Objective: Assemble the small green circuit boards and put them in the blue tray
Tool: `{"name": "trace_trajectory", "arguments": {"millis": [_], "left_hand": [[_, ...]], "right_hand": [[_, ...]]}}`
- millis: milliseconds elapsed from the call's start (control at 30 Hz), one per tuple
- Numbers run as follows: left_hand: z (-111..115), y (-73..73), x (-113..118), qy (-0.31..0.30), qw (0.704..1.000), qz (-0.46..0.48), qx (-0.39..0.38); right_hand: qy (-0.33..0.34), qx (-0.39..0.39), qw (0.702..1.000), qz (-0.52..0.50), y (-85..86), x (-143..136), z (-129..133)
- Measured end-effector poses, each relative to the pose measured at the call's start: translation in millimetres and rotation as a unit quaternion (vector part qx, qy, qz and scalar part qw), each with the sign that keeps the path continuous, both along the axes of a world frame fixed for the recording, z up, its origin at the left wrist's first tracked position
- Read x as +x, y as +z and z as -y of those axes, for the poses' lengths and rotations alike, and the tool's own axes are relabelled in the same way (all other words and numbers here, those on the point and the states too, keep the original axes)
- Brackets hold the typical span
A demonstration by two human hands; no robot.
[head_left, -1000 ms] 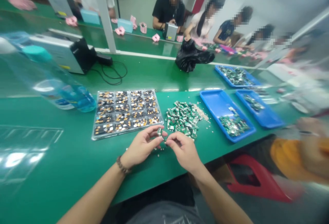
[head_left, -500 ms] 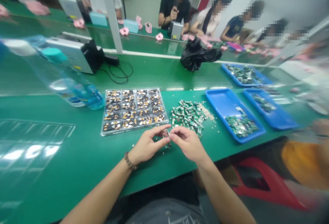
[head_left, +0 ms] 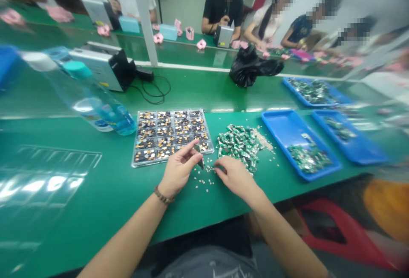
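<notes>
- Pinching a board [head_left: 201, 163] in left hand [head_left: 177, 173], worked beside heap [head_left: 238, 144].
- Held right hand [head_left: 238, 178] slightly open, seemingly empty.
- Got seemingly partway, with fewer in tray [head_left: 281, 124] right of heap.

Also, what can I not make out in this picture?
Head view, small board in left hand: markings, too small, partly behind fingers.
Head view, right hand: whether it pinches something, curled fingers hide this.
Head view, bottle label: words, blurred.
Head view, leftmost blue object: cut by edge.

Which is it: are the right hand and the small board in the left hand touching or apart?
Apart. The head view shows green tabletop and pale bits between the right hand and the small board.
</notes>
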State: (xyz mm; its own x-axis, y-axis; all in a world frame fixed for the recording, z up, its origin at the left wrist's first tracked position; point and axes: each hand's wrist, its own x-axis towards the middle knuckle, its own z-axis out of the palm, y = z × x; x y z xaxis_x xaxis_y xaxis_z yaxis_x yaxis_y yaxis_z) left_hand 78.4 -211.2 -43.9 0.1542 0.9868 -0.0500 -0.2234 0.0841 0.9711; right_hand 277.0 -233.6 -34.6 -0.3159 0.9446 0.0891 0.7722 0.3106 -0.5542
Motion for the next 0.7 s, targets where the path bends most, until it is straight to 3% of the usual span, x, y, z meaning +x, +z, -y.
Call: {"name": "trace_trajectory", "arguments": {"millis": [133, 300, 567, 700], "left_hand": [[-6, -4.7, -3, 0.074, 0.997, 0.030, 0.008], [-7, -7.2, -1, 0.108, 0.993, 0.048, -0.015], [-5, -6.1, 0, 0.077, 0.995, 0.041, -0.057], [-6, -4.3, 0, 0.083, 0.992, 0.057, -0.074]], "right_hand": [[-0.004, 0.063, 0.998, -0.010, 6.0, -10, -35], [0.017, 0.035, 0.998, 0.055, 4.3, -18, -73], [0.054, 0.037, 0.990, 0.125, 3.7, -25, -79], [0.068, 0.042, 0.995, 0.062, 8.0, -22, -82]]}}
